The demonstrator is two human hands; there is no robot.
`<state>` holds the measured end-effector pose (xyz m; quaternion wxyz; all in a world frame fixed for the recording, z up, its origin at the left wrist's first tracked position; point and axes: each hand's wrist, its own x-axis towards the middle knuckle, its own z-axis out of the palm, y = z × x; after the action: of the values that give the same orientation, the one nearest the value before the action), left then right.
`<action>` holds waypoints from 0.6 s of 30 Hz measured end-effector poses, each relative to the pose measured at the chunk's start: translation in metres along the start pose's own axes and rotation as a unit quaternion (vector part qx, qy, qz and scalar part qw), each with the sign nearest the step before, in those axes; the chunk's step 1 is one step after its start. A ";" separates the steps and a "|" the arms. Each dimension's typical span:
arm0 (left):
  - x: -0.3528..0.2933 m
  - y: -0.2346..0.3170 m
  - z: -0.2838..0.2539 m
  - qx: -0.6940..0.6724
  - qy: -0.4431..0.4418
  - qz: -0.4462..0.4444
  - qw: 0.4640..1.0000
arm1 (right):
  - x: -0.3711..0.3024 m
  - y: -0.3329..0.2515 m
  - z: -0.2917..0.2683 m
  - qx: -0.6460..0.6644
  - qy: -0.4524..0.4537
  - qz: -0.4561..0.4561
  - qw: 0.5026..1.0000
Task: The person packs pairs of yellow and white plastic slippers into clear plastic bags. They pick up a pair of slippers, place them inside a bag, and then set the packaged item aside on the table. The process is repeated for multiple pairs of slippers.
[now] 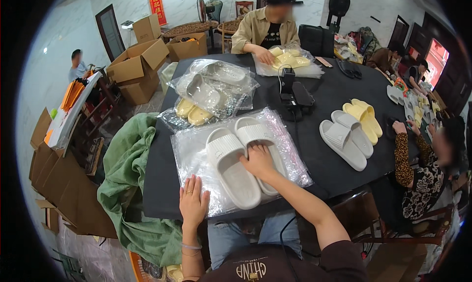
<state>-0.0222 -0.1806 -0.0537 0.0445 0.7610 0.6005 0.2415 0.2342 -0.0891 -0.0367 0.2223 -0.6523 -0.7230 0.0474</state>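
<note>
A pair of pale grey slide slippers [238,179] lies side by side, straps away from me, on a stack of clear plastic bags [291,156] at the table's front. My right hand [259,163] grips the pair where they meet, its fingers in the right slipper's foot opening and partly hidden, the thumb against the left slipper. Flat on the front left corner of the bags rests my left hand [193,199], fingers stretched out and holding nothing. Beyond the stack are bagged grey slippers [209,85] piled over bagged yellow slippers [194,112].
Loose grey slippers [346,139] and yellow slippers [365,120] stand on the black table [314,176] to the right. Across it, a person [270,29] handles bagged yellow slippers [290,58]. A black device [295,93] sits mid-table. Green cloth [125,169] hangs at the left; cardboard boxes [135,68] stand behind.
</note>
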 end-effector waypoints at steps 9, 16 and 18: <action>0.000 -0.004 -0.004 -0.012 -0.011 -0.004 1.000 | 0.009 0.060 -0.008 -0.040 0.062 0.068 0.995; 0.071 -0.008 -0.031 0.000 -0.015 0.052 0.999 | 0.005 0.062 -0.004 -0.041 0.075 0.060 0.995; 0.106 -0.024 -0.010 0.049 0.039 0.121 0.991 | 0.006 0.063 -0.001 -0.038 0.093 0.040 0.994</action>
<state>-0.0304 -0.0771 -0.0201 -0.0457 0.8196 0.5160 0.2448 0.2921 -0.0750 -0.0567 0.2615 -0.6905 -0.6736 -0.0321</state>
